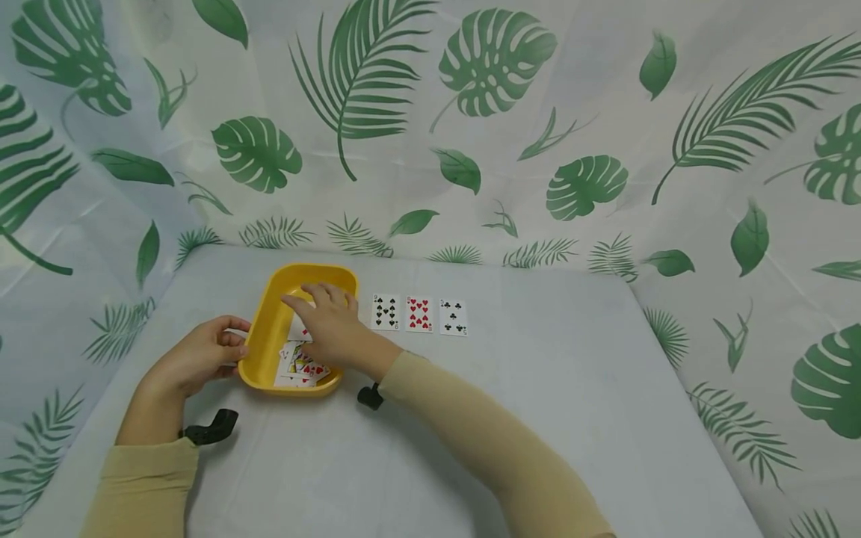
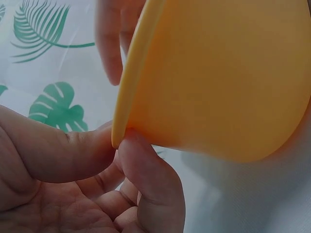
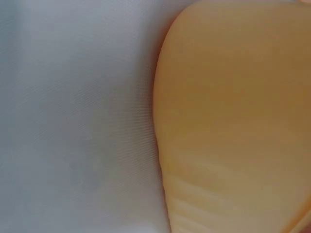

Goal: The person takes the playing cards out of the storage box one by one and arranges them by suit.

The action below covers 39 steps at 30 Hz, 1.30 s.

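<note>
A yellow tray (image 1: 269,314) stands on the table left of centre, with several playing cards (image 1: 303,368) piled loosely inside. My left hand (image 1: 202,355) pinches the tray's left rim. In the left wrist view the thumb and a finger of my left hand (image 2: 119,143) close on the rim of the yellow tray (image 2: 218,73). My right hand (image 1: 326,321) reaches over the tray, fingers spread above the cards, and a white card edge shows under the palm. Whether it grips that card is hidden. The right wrist view shows only the tray's outer wall (image 3: 233,121).
Three cards lie face up in a row right of the tray: a spades card (image 1: 386,311), a hearts card (image 1: 418,313) and a clubs card (image 1: 454,317). A pale grey cloth (image 1: 538,418) covers the table. A leaf-print curtain (image 1: 471,112) closes the back and sides.
</note>
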{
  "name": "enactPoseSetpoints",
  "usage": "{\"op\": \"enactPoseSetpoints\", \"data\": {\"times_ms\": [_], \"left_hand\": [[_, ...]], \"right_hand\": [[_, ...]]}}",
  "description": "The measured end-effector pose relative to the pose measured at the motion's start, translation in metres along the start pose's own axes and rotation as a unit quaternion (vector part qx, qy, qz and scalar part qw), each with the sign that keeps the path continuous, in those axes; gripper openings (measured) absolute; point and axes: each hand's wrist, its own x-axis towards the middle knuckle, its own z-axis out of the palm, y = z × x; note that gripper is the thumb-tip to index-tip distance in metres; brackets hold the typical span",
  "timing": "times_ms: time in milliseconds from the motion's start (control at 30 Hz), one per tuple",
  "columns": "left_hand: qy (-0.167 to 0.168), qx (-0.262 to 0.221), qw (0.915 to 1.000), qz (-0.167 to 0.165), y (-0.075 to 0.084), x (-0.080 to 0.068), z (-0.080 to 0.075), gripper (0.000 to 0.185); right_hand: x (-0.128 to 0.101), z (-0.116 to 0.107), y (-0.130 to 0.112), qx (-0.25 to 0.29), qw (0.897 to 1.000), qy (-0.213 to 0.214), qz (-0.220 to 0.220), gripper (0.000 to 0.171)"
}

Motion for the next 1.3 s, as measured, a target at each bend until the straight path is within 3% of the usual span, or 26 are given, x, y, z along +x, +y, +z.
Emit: {"op": "enactPoseSetpoints", "data": {"times_ms": [467, 933, 1300], "left_hand": [[-0.002, -0.005, 1.0000, 0.004, 0.000, -0.002, 0.001, 0.053], [0.001, 0.000, 1.0000, 0.006, 0.001, -0.003, 0.001, 0.051], [0.000, -0.006, 0.9999, 0.011, 0.000, -0.003, 0.002, 0.049]], "right_hand": [[0.016, -0.002, -0.012, -0.024, 0.997, -0.052, 0.057, 0.091], [0.033, 0.009, -0.011, -0.052, 0.994, -0.073, 0.064, 0.086], [0.036, 0.013, -0.013, -0.030, 0.993, -0.085, 0.080, 0.079]]}}
